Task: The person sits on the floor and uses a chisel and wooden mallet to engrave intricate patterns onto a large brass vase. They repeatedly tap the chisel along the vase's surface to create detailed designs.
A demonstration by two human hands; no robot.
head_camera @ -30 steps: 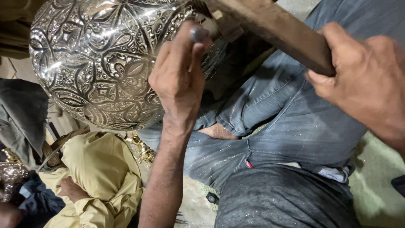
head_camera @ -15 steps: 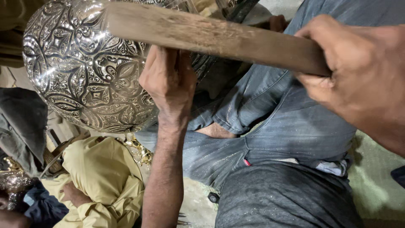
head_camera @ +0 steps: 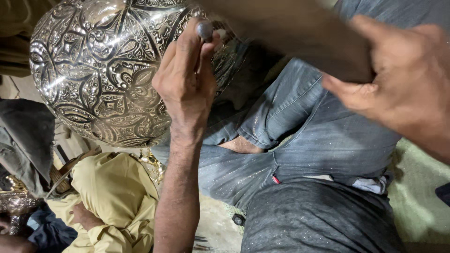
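While the left hand (head_camera: 185, 82) stays pinched around a short metal punch (head_camera: 205, 31), whose rounded head shows above the fingertips, we see the wooden mallet (head_camera: 290, 40) has shifted; half a second ago it lay as a sharp pale bar across the top of the view, over the punch, and now it is a dark blur drawn toward the right, still wrapped tight in the right hand (head_camera: 398, 91); a second ago it was raised at the upper right, so we read one blow as just landed and the mallet as lifting off again; the punch tip itself is hidden behind the fingers, so we cannot tell exactly where it meets the metal.

The embossed silver vessel (head_camera: 103, 70) sits at the upper left, round and bright, covered in star and leaf patterns; it has moved only slightly across the three views, and the left hand rests against its right flank; below it lie our blue jeans (head_camera: 300, 140) and dark grey shirt (head_camera: 318, 220).

Of packages, labels and signs we find almost nothing; a small red tab (head_camera: 276, 180) shows on the jeans near the pocket seam, too small to make out; no box, wrapper or sign is visible. At the lower left another person in a yellow garment (head_camera: 112, 197) sits on the floor, apart from our hands.
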